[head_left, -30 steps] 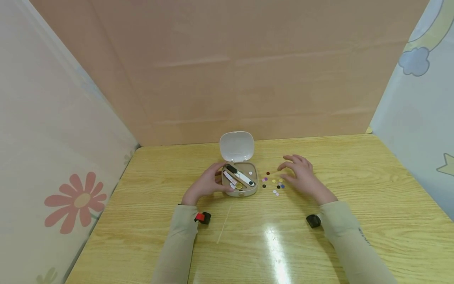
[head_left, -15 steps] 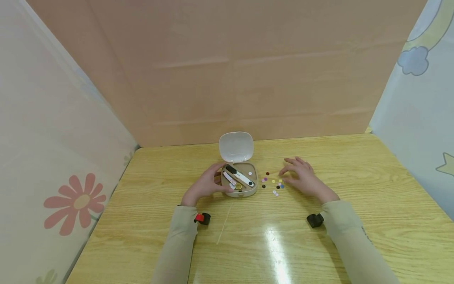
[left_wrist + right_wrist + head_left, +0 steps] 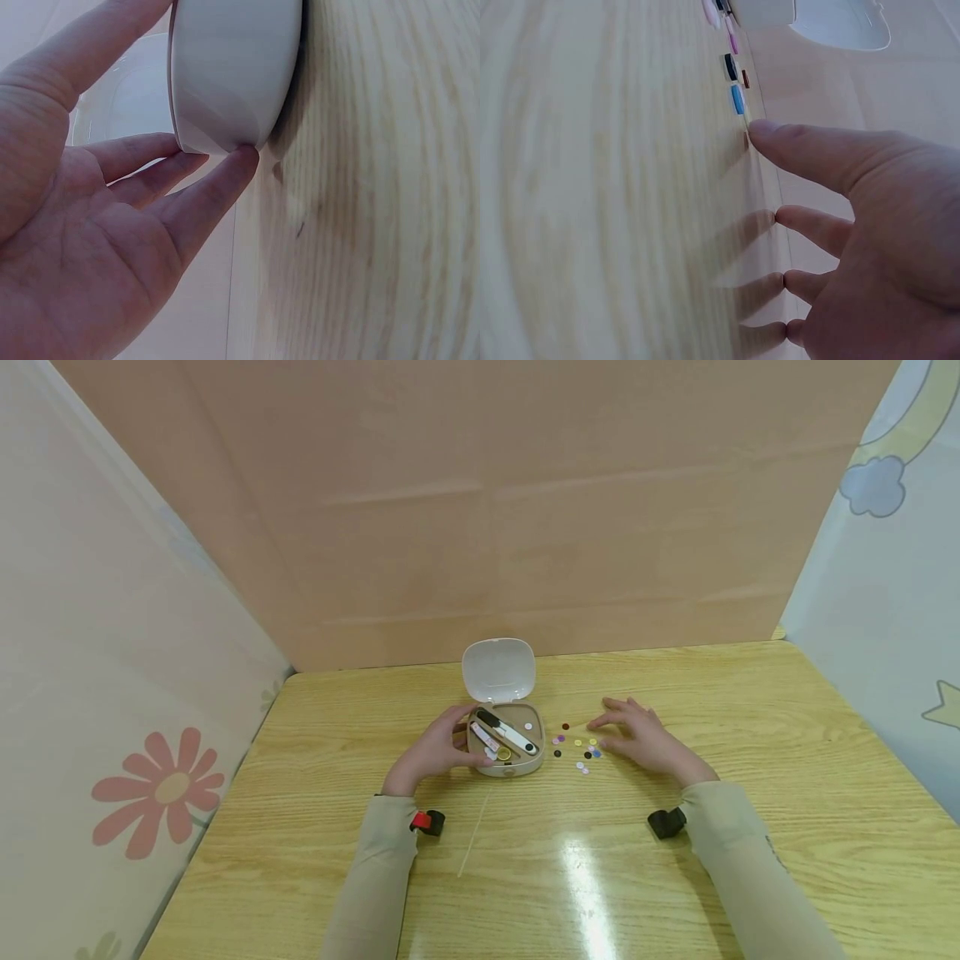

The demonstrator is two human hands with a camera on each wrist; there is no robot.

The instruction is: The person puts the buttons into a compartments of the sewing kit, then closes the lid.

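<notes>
My left hand [image 3: 435, 752] grips the left side of a small cream box [image 3: 525, 767], thumb at the front and fingers round the back. The box's white lid [image 3: 498, 670] stands open. Inside lie a black-and-white slim tool [image 3: 508, 731], a small pink-and-white piece [image 3: 484, 737], a gold ring-like round [image 3: 504, 753] and a white button [image 3: 528, 727]. My right hand [image 3: 645, 741] is at the right edge of the scattered buttons [image 3: 579, 766], its fingertips down on the tabletop. In the right wrist view, the thumb [image 3: 780, 133] is close to a blue button [image 3: 737, 99]; the index finger is hidden.
A wooden table [image 3: 337, 718] carries everything. The loose buttons, including a dark red one [image 3: 566, 727] and black ones, lie between box and right hand. A thin pale strip [image 3: 474, 835] lies in front of the box. Walls enclose the back and sides.
My right hand has shifted slightly right and lowered toward the tabletop beside the buttons. The left hand keeps its grip, and the box stays put.
</notes>
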